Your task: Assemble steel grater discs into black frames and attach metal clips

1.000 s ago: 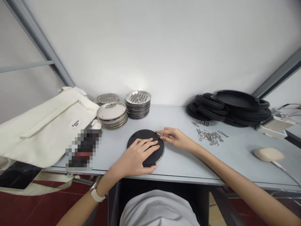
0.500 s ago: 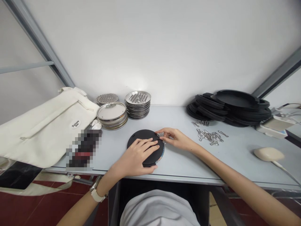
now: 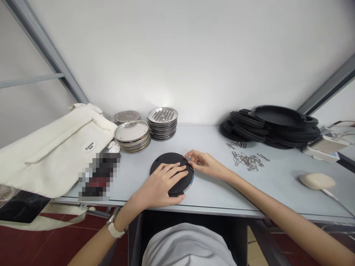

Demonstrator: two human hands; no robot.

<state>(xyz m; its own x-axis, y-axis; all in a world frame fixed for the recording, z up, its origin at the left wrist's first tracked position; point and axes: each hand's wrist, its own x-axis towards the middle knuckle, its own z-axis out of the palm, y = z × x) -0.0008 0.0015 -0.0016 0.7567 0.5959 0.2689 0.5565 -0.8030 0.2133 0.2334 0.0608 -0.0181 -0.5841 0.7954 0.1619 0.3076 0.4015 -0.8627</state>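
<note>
In front of me on the table lies a black disc (image 3: 163,159), round and flat, with a shiny rim showing at its lower right. My left hand (image 3: 166,183) rests flat on top of it, fingers spread, the thumb by its near edge. At the disc's upper right edge my right hand (image 3: 205,162) pinches a small metal clip (image 3: 188,159) between thumb and forefinger. A thin ring (image 3: 192,168) shows beneath those fingers. The clip's tip is at the disc's surface; whether it is attached I cannot tell.
Several metal clips (image 3: 248,159) lie loose to the right. Behind them are stacked black round covers (image 3: 277,125). At back left stand stacks of plain metal discs (image 3: 131,133) and grater discs (image 3: 162,125). A cream bag (image 3: 61,147) lies left, a white corded device (image 3: 317,181) right.
My right hand has shifted very slightly, its fingers bending closer over the clip, and the ring beneath now shows more plainly. The left hand and the black disc have stayed put.
</note>
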